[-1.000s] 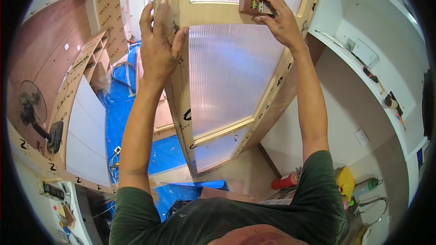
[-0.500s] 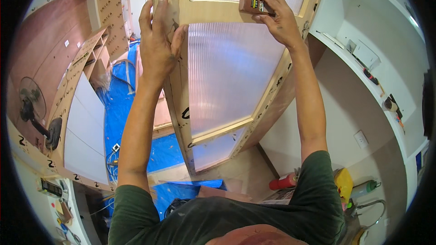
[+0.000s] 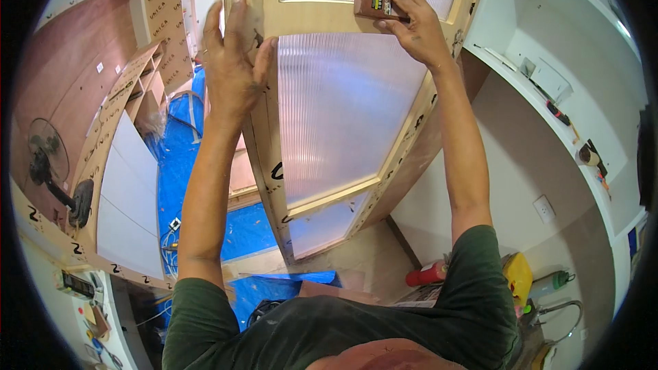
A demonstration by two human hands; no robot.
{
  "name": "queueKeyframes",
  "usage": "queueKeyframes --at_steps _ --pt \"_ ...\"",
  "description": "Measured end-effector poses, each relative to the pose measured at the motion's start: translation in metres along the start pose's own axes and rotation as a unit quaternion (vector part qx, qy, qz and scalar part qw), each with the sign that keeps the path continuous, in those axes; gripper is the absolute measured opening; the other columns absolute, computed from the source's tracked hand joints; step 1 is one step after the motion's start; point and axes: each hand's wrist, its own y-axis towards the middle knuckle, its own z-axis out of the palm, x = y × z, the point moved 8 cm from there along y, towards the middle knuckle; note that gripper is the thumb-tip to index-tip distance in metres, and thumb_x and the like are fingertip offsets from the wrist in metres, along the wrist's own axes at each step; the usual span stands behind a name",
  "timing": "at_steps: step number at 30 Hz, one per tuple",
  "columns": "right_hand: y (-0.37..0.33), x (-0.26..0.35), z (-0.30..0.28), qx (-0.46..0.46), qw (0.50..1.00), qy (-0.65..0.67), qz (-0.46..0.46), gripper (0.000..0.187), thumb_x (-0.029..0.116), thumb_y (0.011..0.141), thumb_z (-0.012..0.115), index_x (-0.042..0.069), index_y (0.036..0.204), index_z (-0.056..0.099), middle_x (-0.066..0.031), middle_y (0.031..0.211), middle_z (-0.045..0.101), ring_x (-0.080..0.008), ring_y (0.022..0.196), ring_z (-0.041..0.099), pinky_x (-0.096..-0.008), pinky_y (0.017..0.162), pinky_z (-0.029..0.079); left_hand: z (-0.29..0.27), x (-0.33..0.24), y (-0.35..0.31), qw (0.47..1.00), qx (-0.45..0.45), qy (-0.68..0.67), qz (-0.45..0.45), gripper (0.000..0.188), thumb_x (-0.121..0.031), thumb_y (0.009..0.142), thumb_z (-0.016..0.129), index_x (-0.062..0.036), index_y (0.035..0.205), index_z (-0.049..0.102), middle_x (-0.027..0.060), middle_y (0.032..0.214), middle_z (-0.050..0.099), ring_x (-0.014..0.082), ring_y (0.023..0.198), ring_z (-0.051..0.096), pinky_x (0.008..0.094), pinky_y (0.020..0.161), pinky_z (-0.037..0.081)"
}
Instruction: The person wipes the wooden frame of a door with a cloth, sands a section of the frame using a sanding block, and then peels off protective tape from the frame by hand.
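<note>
Head view, looking down the raised forearms. The left hand (image 3: 233, 62) lies open, fingers spread flat against the left stile of a wooden door frame (image 3: 264, 137); the right hand (image 3: 411, 24) grips a small brown block (image 3: 373, 3) pressed to the cross rail between the two hands. Compared with a second ago, neither hand nor block has shifted noticeably, which suggests slow, local work on the rail while the frame is steadied. The frame is pale bare timber, tilted, enclosing translucent ribbed panels (image 3: 343, 103) above and below the rail. Below the left elbow lies a blue tarpaulin (image 3: 181, 164); a red canister (image 3: 426, 275) sits beneath the right elbow.
</note>
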Motion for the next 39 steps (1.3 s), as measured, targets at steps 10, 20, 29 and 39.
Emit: queueKeyframes --at_steps 10,20,29,39 --pt "-0.001 -0.006 -0.009 0.012 0.999 0.015 -0.029 0.067 0.001 0.076 0.082 0.013 0.139 0.063 -0.0095 0.123 0.063 -0.0264 0.108 0.064 -0.0355 0.098 0.056 0.104 -0.101 0.065 0.966 0.186 -0.049 0.170 0.063 -0.026 0.078 0.083 -0.0091 0.134 0.058 0.0127 0.124 0.065 0.0344 0.113 0.062 0.0441 0.096 0.051" --pt "-0.023 -0.051 -0.018 -0.034 0.994 0.098 0.040 0.071 -0.013 0.085 0.067 0.011 0.149 0.051 -0.0059 0.131 0.057 -0.0210 0.124 0.058 -0.0364 0.108 0.056 0.131 -0.103 0.070 0.955 0.209 -0.032 0.207 0.053 -0.023 0.083 0.080 -0.0057 0.129 0.061 0.0138 0.116 0.067 0.0349 0.103 0.067 0.0440 0.091 0.055" --pt "-0.024 -0.051 -0.009 -0.046 0.987 0.150 0.034 0.056 -0.018 0.091 0.056 0.002 0.144 0.053 -0.0086 0.138 0.050 -0.0250 0.122 0.062 -0.0379 0.103 0.061 0.129 -0.097 0.069 0.951 0.226 -0.027 0.211 0.057 -0.023 0.083 0.081 -0.0048 0.133 0.060 0.0156 0.119 0.067 0.0348 0.106 0.068 0.0437 0.092 0.057" --pt "-0.023 -0.037 0.002 -0.062 0.974 0.214 0.039 0.054 -0.014 0.089 0.063 0.001 0.140 0.057 -0.0087 0.132 0.053 -0.0262 0.120 0.063 -0.0371 0.098 0.062 0.116 -0.089 0.072 0.948 0.243 -0.031 0.204 0.053 -0.020 0.081 0.082 -0.0072 0.128 0.061 0.0143 0.114 0.067 0.0354 0.101 0.069 0.0447 0.087 0.058"
